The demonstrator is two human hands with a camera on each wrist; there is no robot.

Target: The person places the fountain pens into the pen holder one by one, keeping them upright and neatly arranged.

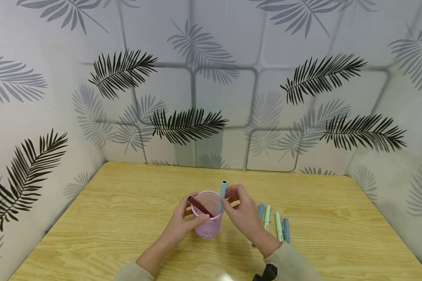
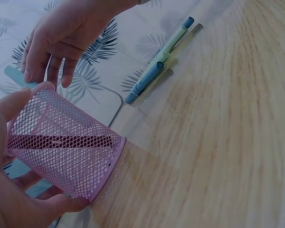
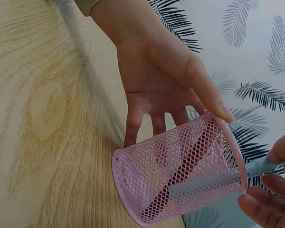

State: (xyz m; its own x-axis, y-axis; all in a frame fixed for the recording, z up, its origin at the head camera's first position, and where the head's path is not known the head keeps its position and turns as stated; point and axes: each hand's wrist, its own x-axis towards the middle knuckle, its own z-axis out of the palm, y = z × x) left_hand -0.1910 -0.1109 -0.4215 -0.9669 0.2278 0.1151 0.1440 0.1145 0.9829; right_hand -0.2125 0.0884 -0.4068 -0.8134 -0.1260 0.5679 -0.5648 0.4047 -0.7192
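A pink mesh pen holder (image 1: 208,231) stands upright on the table, and my left hand (image 1: 181,219) grips it around its side, thumb at the rim. Inside it leans a dark red pen (image 1: 200,206), its top end against the far-left rim. My right hand (image 1: 245,214) pinches a light blue pen (image 1: 223,190) by its upper part. Through the mesh in the right wrist view, the lower part of this light blue pen (image 3: 204,184) shows inside the holder, its lower end above the bottom.
Right of the holder lie several pens on the wooden table (image 1: 126,203): a light green pen (image 1: 279,225), another green pen (image 1: 267,216), a blue pen (image 1: 286,230) and one more blue pen (image 1: 261,210). My right forearm partly covers them. A leaf-patterned backdrop (image 1: 225,148) rises behind.
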